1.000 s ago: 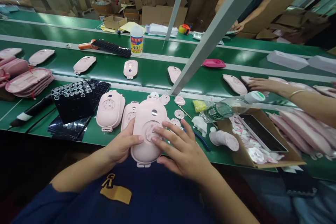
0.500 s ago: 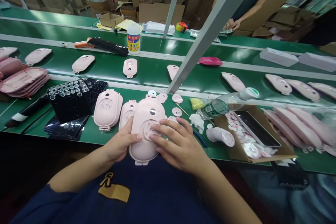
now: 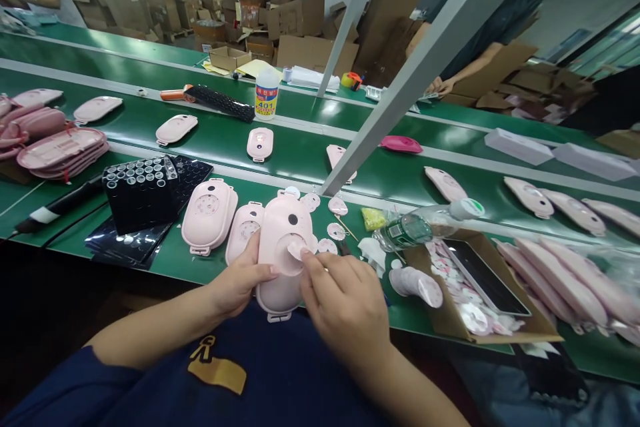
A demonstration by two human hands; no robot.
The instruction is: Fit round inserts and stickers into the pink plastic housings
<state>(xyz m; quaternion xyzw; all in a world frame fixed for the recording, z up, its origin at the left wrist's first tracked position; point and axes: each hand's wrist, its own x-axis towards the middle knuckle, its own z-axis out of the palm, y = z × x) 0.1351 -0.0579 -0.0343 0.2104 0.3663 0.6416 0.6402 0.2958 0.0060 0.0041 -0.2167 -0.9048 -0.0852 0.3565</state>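
My left hand [image 3: 240,280] grips a pale pink oval plastic cover [image 3: 280,290] by its left side, thumb on the front. The cover has clip tabs at its ends, a dark round hole near the top and a round recess in the middle. My right hand [image 3: 345,300] pinches the edge of a thin round sticker [image 3: 296,250], which is tilted up over the recess. Part of the sticker is hidden by my fingertips. Just left of the held cover lie another pink cover [image 3: 245,230] and a further one with a patterned disc [image 3: 209,213].
Loose round stickers [image 3: 336,232] lie behind my right hand. To the right are a clear bottle [image 3: 415,227], a stack of discs [image 3: 417,285] and a cardboard box [image 3: 500,339] of scraps. Black sheets [image 3: 135,197] stand left. A slanted metal post [image 3: 400,90] crosses ahead.
My right hand has gone from spread fingers on the patterned disc to a pinch on the round sticker. The sticker is now tilted off the cover, and the recess looks plain pink.
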